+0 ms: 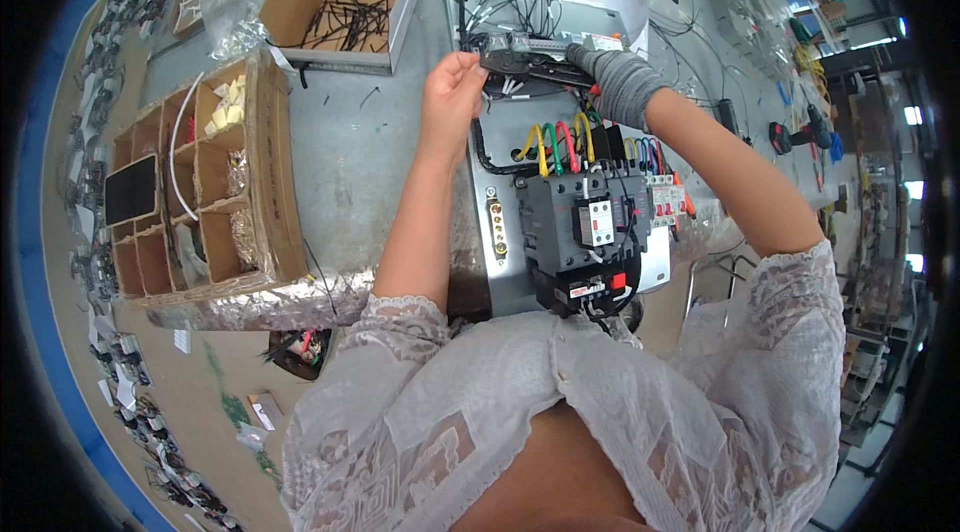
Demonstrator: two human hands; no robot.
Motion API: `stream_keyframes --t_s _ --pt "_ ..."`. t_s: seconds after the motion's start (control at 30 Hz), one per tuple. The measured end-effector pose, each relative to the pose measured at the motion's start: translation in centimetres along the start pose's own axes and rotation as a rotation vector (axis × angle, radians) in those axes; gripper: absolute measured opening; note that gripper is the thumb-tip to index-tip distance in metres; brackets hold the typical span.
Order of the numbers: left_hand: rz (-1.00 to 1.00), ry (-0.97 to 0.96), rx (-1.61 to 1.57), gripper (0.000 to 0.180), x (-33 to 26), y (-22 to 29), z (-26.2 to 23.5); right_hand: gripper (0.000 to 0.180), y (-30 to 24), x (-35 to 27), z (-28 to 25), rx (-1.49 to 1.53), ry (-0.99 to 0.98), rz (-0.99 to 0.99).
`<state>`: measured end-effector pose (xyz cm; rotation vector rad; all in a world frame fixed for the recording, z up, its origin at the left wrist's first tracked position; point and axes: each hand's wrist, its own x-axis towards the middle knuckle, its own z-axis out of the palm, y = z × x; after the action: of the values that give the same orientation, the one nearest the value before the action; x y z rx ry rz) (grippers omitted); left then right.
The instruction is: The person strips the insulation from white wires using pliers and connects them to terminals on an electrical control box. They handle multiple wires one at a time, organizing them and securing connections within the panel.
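My right hand (618, 82), in a grey knit glove, is wrapped round the handles of dark crimping pliers (535, 68). The tool lies crosswise, its head pointing left. At that head my bare left hand (455, 92) is closed in a pinch; what its fingers hold is too small to make out. Beneath both hands is a metal mounting plate (492, 277) with electrical parts. Nearest my body on it sits a large grey contactor (560, 222), with yellow, green and red wires (560, 147) looping from its far side. A black cable bundle (484, 147) runs along the plate's left edge.
A divided cardboard box (285, 167) with small fittings stands at the left. Behind it, an open carton (408, 17) holds short black pieces. Loose thin wires (535, 2) tangle at the far side. A cordless drill (808, 132) lies to the right.
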<state>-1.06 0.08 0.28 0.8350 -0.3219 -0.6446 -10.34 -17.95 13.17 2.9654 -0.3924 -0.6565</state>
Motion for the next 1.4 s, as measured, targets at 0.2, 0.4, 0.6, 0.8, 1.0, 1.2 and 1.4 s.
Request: stream_keyframes --t_s 0.2,0.4,0.6,0.8,1.0,1.2,1.4 --pt "0.069 0.056 0.097 0.021 -0.3 1.0 0.1 0.037 0.8 -0.5 0.2 -0.258 0.642 -0.179" --pt "0.070 0.073 -0.117 0.069 -2.9 5.2 2.8 0.027 0.5 -4.5 -1.9 0.476 0.429 0.105" --pt "-0.031 -0.025 -0.054 0.095 -6.2 8.2 8.3 0.044 -3.3 -5.8 -1.7 1.004 0.499 -0.222" --pt "-0.008 0.006 0.113 0.103 -8.1 7.6 10.4 0.032 -7.1 -7.6 -2.1 0.683 0.523 -0.274" --pt "0.040 -0.052 0.290 0.089 -8.2 6.2 11.1 0.032 -6.9 -7.8 -1.6 0.629 0.580 -0.237" --pt "-0.029 -0.030 0.197 0.087 -7.6 5.8 11.2 0.034 -5.8 -6.8 -1.1 0.709 0.500 -0.260" --pt "-0.151 -0.044 -0.048 0.036 -7.2 5.5 9.4 0.023 -4.4 -6.1 -1.0 1.071 0.510 -0.236"
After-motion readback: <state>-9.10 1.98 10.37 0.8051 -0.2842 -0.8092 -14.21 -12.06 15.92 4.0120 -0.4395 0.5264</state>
